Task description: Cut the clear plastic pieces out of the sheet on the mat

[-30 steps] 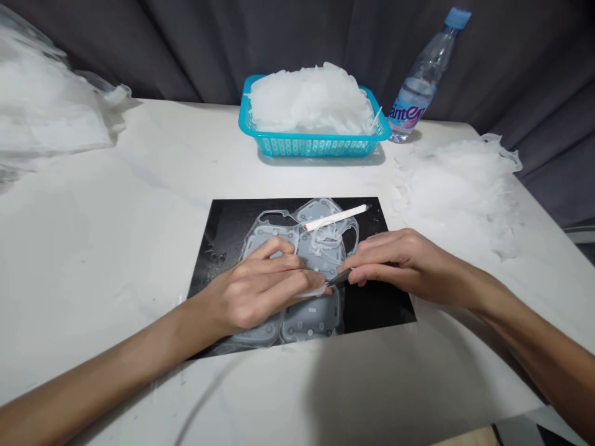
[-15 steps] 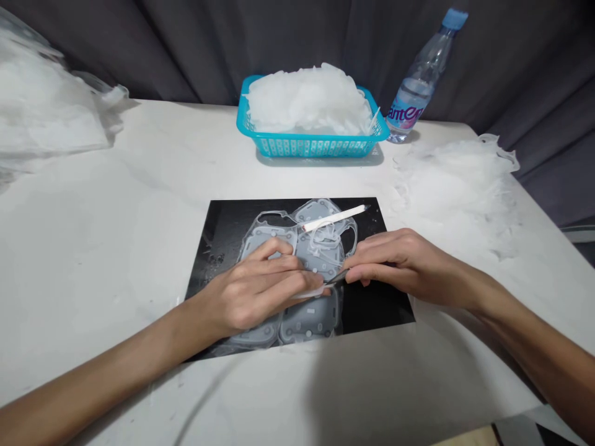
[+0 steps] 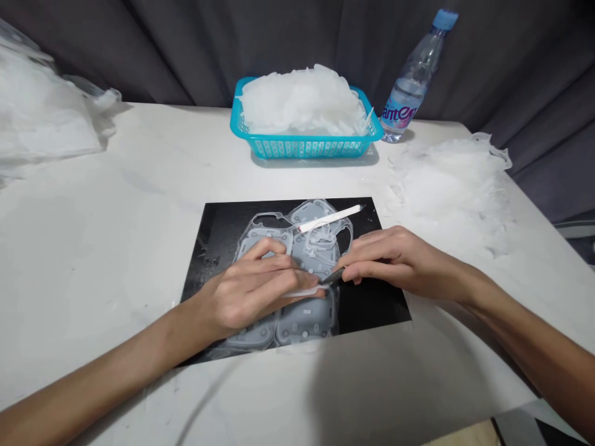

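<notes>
My left hand (image 3: 253, 291) is closed over the middle of a black board (image 3: 372, 297), its fingers gripping a thin translucent white moulded piece (image 3: 302, 292). Between the thumb and fingers of my right hand (image 3: 385, 260) is a small pointed dark metal tool (image 3: 333, 277), most of it hidden by the fingers. The tool's tip meets the piece's edge by my left fingertips. Under both hands lie grey moulded plates (image 3: 307, 313) with rounded corners and clear rims. A white pen-like stick (image 3: 331, 218) with a dark tip rests across them, beside curled clear strips (image 3: 320, 238).
Behind the board stands a blue basket (image 3: 311, 147) heaped with white translucent pieces. A water bottle (image 3: 409, 93) is right of it. More translucent scraps (image 3: 455, 186) are piled at the right, and a plastic bag (image 3: 46, 111) sits at the far left on the white table (image 3: 116, 248).
The whole view has shifted slightly, so things appear a little further left. Both hands keep their grips, with the tool still at the piece's edge.
</notes>
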`<state>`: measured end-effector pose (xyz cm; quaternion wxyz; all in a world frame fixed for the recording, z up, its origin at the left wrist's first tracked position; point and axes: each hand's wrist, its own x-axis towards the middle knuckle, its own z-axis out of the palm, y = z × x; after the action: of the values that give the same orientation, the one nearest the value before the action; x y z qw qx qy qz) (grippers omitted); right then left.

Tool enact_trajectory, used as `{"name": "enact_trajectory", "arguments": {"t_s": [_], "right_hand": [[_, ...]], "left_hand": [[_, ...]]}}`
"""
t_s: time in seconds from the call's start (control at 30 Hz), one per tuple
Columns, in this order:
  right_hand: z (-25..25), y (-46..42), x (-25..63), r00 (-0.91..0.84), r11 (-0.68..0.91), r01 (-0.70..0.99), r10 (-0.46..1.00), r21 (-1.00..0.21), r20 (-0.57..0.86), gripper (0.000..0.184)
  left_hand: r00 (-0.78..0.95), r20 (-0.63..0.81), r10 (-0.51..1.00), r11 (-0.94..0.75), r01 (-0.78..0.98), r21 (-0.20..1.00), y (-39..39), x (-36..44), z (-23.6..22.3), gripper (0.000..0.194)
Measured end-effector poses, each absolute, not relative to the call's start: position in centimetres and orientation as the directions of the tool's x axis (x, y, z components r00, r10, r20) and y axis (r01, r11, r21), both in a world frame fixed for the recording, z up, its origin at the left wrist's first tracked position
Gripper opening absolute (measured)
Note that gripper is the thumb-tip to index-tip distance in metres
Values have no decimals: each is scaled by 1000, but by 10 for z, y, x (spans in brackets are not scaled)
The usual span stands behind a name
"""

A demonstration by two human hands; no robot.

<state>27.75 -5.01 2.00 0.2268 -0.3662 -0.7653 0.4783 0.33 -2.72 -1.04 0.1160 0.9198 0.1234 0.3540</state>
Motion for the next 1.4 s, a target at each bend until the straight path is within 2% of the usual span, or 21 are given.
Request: {"name": "enact_trajectory", "arguments": {"t_s": [0.33,0.5,0.6,0.7,0.83,0.93,1.13,1.3,1.4], "right_hand": [[22,-56,270,-472,354,279,860,-893,193,23],[19,-65,259,-561,405,179,791,-896,246,26],[18,-66,257,-625,430,116,732,-895,271,32],[23,-64,261,-648,471,125,705,-873,288,28],[29,-58,269,-578,511,214,753,-832,314,24],[22,-47,280,-442,471,370,847,-800,294,25],[-25,-17,301,-119,341,729,917,-594,381,33],[-45,-9,303,-72,300,794,910,-528,409,35],[-45,-10,301,-79,306,800,906,-516,416,30]], "left_hand": [[685,622,379,-906,139,400,-29,4,-8,21],[664,648,373,-901,92,424,-25,3,-9,4],[663,637,394,-884,82,461,-22,-1,-11,4],[652,636,412,-867,65,495,-21,-3,-14,3],[635,654,411,-868,53,494,-22,-1,-14,6],[624,666,408,-875,61,480,-22,1,-14,13],[656,629,416,-876,104,471,-22,-3,-15,17],[673,563,480,-840,166,517,-20,-8,-15,11],[674,415,611,-722,260,641,-20,-10,-14,9]]}}
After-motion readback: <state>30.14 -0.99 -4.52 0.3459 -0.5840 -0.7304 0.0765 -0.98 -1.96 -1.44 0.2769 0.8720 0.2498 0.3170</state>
